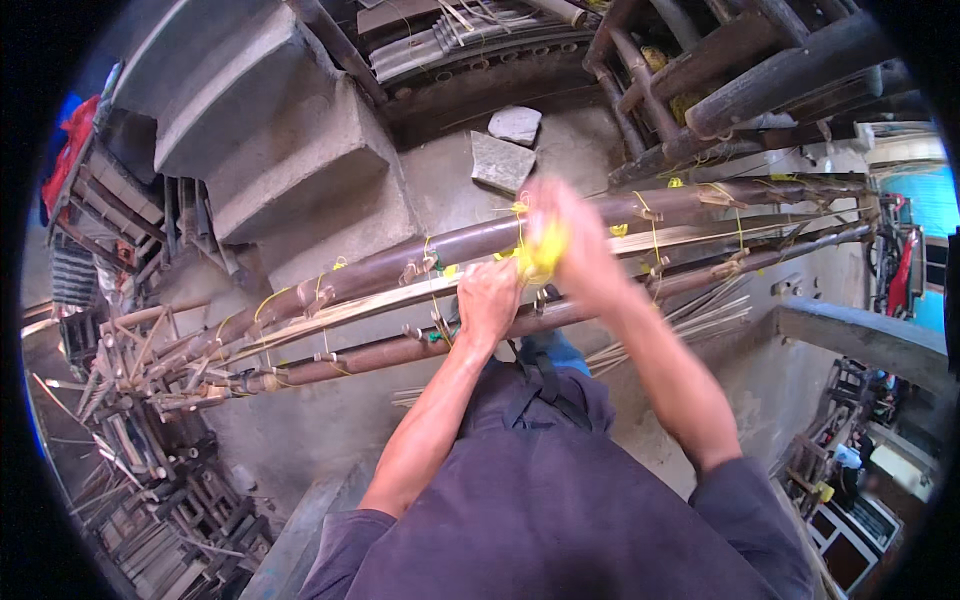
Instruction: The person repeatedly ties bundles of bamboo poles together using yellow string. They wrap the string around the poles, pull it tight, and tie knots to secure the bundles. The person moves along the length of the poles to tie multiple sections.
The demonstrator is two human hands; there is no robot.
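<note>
Two long brown bamboo poles, the far pole and the near pole, run side by side across my front. Pale bamboo strips lie lengthwise between them, with yellow cord loops tied along the poles. My left hand is closed over the strips near the middle, its fingertips partly hidden. Just right of it, my right hand is raised over the far pole, smeared by motion. It holds a bundle of yellow cord, also blurred. Short pegs stick out of both poles.
Concrete steps rise at the far left. Two stone slabs lie on the floor beyond the poles. Dark bamboo frames stand at the far right. Stacked bamboo pieces crowd the near left. Loose strips lie beneath the near pole.
</note>
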